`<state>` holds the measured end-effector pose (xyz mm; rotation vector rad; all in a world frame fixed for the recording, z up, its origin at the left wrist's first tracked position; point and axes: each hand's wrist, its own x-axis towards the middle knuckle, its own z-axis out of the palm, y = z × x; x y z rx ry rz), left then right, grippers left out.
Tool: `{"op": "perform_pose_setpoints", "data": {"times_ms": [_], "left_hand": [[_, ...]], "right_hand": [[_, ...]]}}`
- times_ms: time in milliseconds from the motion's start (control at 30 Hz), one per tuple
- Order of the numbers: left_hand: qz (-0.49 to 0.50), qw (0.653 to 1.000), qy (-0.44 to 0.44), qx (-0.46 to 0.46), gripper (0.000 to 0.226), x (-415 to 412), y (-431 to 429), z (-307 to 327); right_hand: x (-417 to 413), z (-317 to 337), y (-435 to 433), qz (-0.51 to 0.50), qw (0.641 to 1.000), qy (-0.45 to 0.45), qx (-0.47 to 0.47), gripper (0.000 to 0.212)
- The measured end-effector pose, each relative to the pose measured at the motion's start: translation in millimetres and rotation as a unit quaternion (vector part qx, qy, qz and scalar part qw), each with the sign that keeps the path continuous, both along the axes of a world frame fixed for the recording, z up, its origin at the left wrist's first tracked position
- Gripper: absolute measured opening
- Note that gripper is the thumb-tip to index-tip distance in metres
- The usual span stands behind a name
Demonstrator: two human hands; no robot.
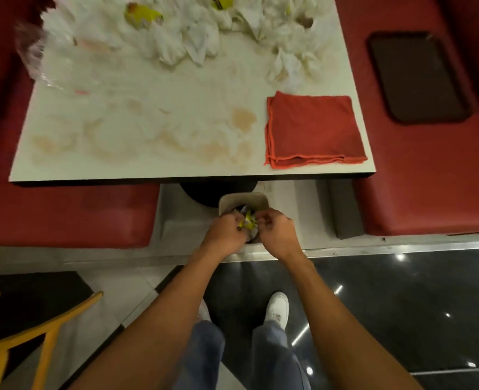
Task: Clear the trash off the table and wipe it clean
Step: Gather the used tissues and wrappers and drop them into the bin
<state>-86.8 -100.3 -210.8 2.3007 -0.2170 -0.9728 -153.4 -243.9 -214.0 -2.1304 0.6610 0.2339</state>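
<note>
White table (176, 167): brownish stains across near half. Crumpled white napkins (182, 43), yellow wrappers (142, 15) heaped on far half; clear plastic bag (35, 60) at far-left edge. Folded red cloth (314, 128) flat at near-right corner. Grey bin (244, 199) on floor below near edge, yellow wrapper scrap (249, 222) over its opening.

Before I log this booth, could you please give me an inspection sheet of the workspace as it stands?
Surface: table bears stains across near half.
Job's things: folded cloth at near right corner; bin on floor below near edge.
Clutter: napkins and wrappers heaped at far side; bag at far left.
Hands: left hand grips yellow wrapper over bin; right hand beside it, grip unclear.
Cables: nothing seen.
Surroundings: tray on right seat; chair lower left.
</note>
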Motion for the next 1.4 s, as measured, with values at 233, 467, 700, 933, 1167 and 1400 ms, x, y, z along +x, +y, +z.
{"op": "perform_pose_setpoints", "data": {"times_ms": [233, 467, 700, 933, 1167, 1400], "left_hand": [[-0.003, 0.999, -0.04, -0.036, 0.03, -1, 35, 107], [-0.037, 0.99, -0.128, -0.051, 0.027, 25, 54, 195], [-0.025, 0.978, -0.184, -0.09, 0.026, 67, 36, 252], [0.009, 0.969, -0.205, -0.134, 0.026, 111, -11, 272], [0.067, 0.969, -0.187, -0.146, 0.027, 150, -67, 253], [0.139, 0.963, -0.179, -0.145, 0.035, 179, -104, 223]], "right_hand": [[-7, 99, 29, 0.016, 0.999, -0.031, -0.017, 0.025], [9, 175, 42, 0.02, 0.995, -0.076, -0.062, 0.024], [51, 239, 19, 0.037, 0.981, -0.163, -0.101, 0.029], [114, 266, -34, 0.021, 0.98, -0.172, -0.102, 0.03], [180, 234, -90, 0.08, 0.98, -0.103, -0.152, 0.054], [219, 201, -110, 0.205, 0.957, -0.064, -0.195, 0.061]]}}
